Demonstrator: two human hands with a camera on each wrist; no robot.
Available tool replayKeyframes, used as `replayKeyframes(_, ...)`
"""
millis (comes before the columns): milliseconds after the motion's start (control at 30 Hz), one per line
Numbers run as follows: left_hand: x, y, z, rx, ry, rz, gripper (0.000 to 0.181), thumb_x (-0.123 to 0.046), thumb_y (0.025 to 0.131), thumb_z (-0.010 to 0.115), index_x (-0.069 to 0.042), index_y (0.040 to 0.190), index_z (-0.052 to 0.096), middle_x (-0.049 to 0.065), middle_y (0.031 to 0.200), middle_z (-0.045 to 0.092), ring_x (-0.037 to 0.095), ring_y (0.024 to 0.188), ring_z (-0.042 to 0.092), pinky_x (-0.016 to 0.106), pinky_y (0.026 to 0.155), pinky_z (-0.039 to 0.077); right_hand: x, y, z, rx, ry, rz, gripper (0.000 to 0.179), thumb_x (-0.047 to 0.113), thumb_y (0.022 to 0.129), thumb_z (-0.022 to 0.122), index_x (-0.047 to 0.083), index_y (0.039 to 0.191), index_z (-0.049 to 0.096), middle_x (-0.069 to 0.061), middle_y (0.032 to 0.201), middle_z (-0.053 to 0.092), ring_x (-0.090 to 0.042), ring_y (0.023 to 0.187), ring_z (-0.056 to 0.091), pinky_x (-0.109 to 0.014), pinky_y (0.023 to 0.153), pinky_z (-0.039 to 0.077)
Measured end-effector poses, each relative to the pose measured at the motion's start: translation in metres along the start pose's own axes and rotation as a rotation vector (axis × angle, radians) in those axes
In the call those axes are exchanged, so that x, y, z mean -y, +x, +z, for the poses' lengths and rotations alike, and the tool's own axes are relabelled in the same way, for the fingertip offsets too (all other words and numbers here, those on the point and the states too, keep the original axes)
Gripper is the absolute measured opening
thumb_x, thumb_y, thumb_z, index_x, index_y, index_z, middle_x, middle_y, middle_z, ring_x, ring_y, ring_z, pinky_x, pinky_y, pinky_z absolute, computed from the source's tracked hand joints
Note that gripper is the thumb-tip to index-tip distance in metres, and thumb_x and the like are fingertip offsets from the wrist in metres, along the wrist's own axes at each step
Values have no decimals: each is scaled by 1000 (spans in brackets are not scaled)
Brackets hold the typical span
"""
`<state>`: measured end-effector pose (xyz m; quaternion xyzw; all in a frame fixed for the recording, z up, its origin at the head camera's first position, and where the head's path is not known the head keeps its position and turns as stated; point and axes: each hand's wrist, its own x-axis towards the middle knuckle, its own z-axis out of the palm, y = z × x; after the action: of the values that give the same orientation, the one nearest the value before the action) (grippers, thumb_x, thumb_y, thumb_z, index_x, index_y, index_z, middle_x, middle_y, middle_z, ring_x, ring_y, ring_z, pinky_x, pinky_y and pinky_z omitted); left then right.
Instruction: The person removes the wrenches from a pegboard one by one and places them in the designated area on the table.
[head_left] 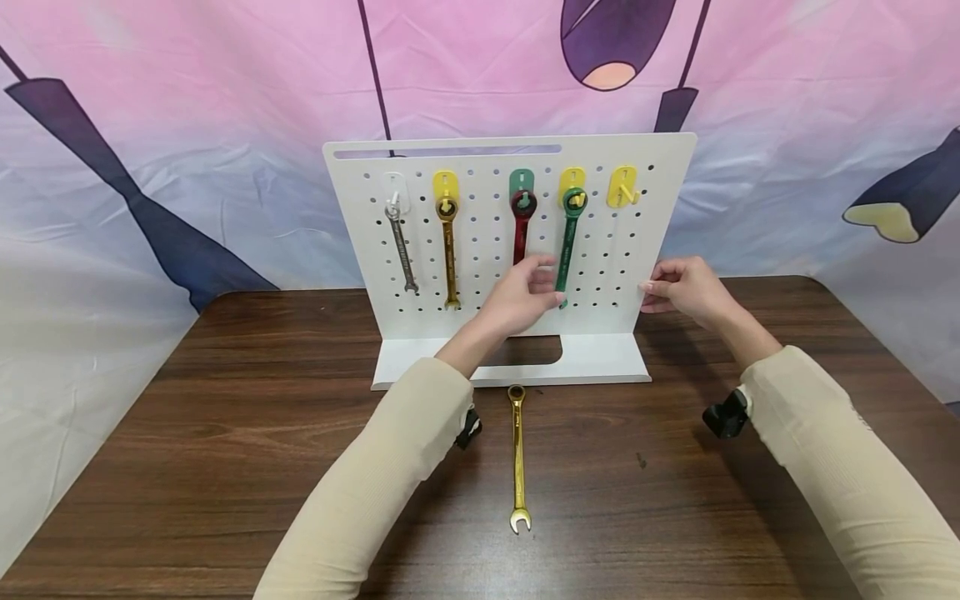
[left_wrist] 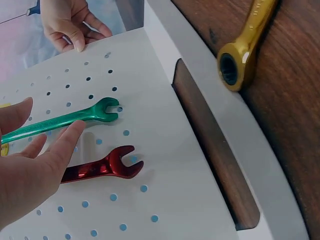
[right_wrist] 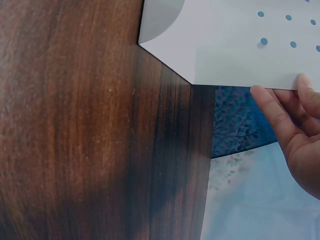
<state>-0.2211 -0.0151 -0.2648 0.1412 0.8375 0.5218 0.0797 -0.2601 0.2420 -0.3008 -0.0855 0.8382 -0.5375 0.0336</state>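
Beside the green wrench (head_left: 567, 250), my left hand (head_left: 517, 298) has its fingers spread, one fingertip right at the shaft near the wrench's open end. That wrench hangs by its ring end on a yellow hook (head_left: 572, 177). A red wrench (left_wrist: 120, 165) hangs next to it, its lower part hidden behind my hand in the head view. My right hand (head_left: 686, 290) pinches the right edge of the white pegboard (head_left: 480, 317), thumb on the front face and fingers behind, also visible in the right wrist view.
A gold wrench (head_left: 518, 458) lies on the dark wooden table (head_left: 247, 433) in front of the board's base. To the left hang a silver wrench (head_left: 402, 246) and a bronze-gold wrench (head_left: 449, 258). A yellow hook (head_left: 622, 185) at the far right carries nothing. Patterned cloth (head_left: 240, 125) stands behind.
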Motion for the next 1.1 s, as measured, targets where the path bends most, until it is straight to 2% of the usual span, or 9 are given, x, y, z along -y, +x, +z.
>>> replayKeyframes(200, -5, 2, 1, 5, 7, 26, 50, -10, 89, 60, -11, 135, 40, 9, 126, 51, 17, 113, 50, 25, 92, 46, 0, 0, 0, 0, 11, 7, 16, 0, 90, 54, -15, 86, 52, -11, 83, 64, -20, 72, 63, -45, 75, 55)
replayKeyframes(467, -8, 2, 1, 8, -26, 25, 53, -9, 88, 61, -14, 136, 39, 8, 125, 52, 17, 113, 50, 26, 91, 46, 1, 0, 0, -1, 5, 12, 16, 1, 90, 55, -15, 86, 52, -11, 84, 64, -20, 72, 63, -45, 75, 55)
replayKeyframes(733, -9, 2, -1, 2, 5, 58, 49, -9, 89, 60, -14, 134, 42, 7, 111, 58, 15, 101, 55, 25, 84, 50, 2, 0, 0, 4, 1, 14, 17, 1, 90, 55, -15, 86, 52, -13, 85, 64, -21, 73, 64, -44, 75, 55)
replayKeyframes(967, -11, 1, 2, 4, -97, 56, 42, -7, 90, 58, -13, 130, 46, 10, 99, 58, 19, 89, 61, 20, 73, 54, 2, 0, 0, 4, -18, 18, 17, 2, 91, 54, -14, 86, 52, -12, 85, 64, -21, 73, 63, -44, 75, 55)
replayKeyframes(1100, -11, 2, 4, 9, -133, 66, 34, -11, 91, 57, -10, 124, 48, 12, 93, 60, 20, 83, 62, 25, 73, 56, 1, 0, -1, 4, -25, 19, 18, 3, 90, 54, -14, 86, 52, -13, 85, 63, -22, 74, 63, -44, 75, 55)
